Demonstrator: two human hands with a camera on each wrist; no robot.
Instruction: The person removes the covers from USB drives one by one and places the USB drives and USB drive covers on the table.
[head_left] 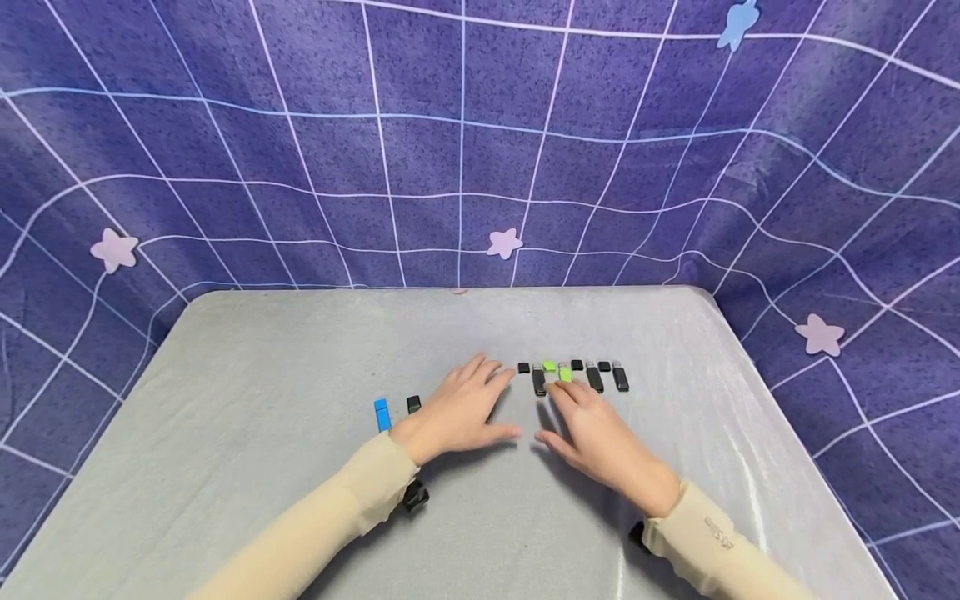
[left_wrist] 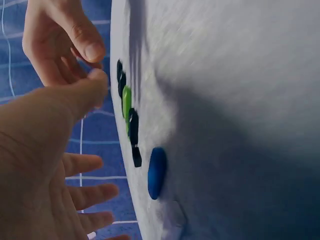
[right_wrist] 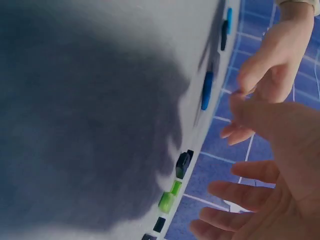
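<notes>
My left hand (head_left: 457, 412) hovers over the middle of the table, fingers spread, holding nothing. To its right my right hand (head_left: 596, 433) is held with its fingers loosely bent and nothing in its grasp. Just beyond its fingertips, a green USB flash drive (head_left: 565, 375) lies uncapped among black USB flash drives (head_left: 539, 382), with small caps (head_left: 549, 366) in front of their plugs. Beside the left hand lie a blue USB flash drive (head_left: 383, 415) and a partly covered black one (head_left: 413, 404). Another blue drive (right_wrist: 207, 91), hidden in the head view, appears in the right wrist view.
The grey cloth-covered table (head_left: 300, 350) ends against a purple grid-patterned curtain (head_left: 420, 150) with star shapes. Black wrist gear (head_left: 415, 496) shows under the left sleeve. In the left wrist view a pale, blurred object (left_wrist: 172, 220) lies near the blue drive.
</notes>
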